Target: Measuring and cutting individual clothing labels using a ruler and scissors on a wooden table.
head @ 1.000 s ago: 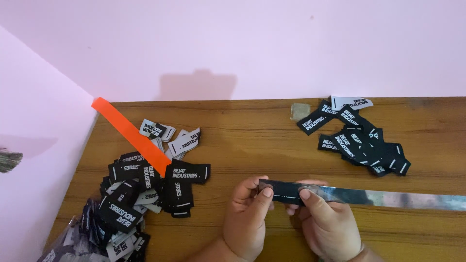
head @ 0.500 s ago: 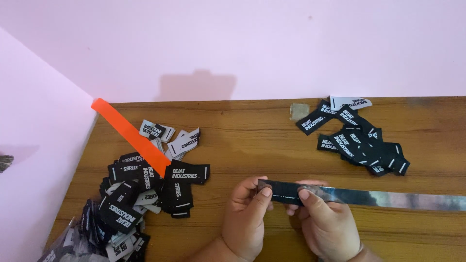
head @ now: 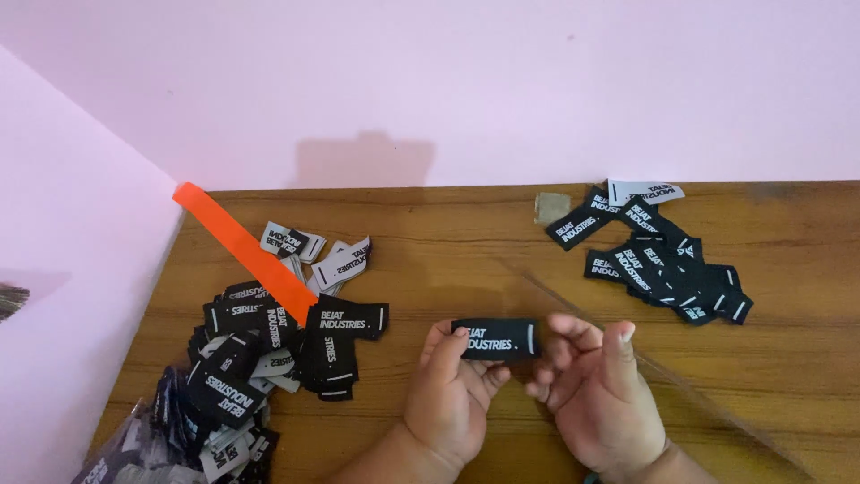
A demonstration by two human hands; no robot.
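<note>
Orange strip (head: 242,252) on wooden table (head: 448,242).

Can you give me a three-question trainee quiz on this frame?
1. True or false: the left hand pinches a black label by its left end.
2. Which pile lies under the orange strip? A) the left pile B) the right pile C) neither
3. Fill in: the right hand is beside the label with its fingers ____.

Key: 1 true. 2 A: the strip slants across the left pile. 3 open: they sit just off the label's right end, and contact cannot be told.
</note>
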